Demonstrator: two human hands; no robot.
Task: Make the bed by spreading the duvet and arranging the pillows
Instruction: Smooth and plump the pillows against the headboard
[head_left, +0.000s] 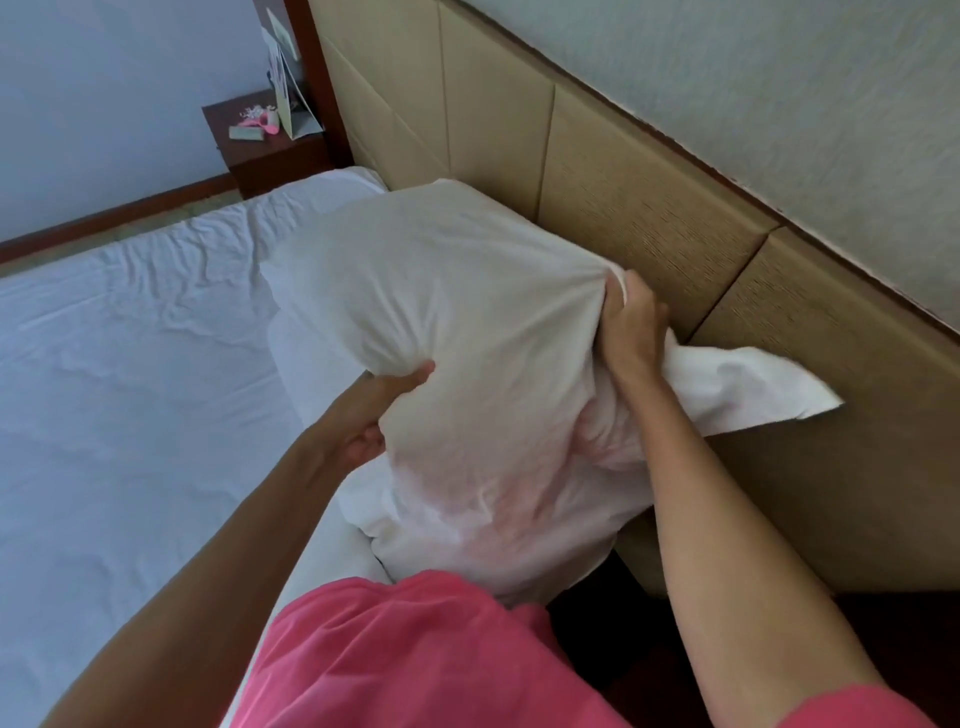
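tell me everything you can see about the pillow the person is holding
The pillow is large, plump and white, in a thin, creased cotton-like case through which a pinkish filling shows near the bottom. It is held up off the white sheet, close to the tan padded headboard. The right hand grips bunched case fabric at its upper right, where a loose empty flap sticks out toward the headboard. The left hand grips its left side, thumb on top. Its lower end reaches the person's pink shirt.
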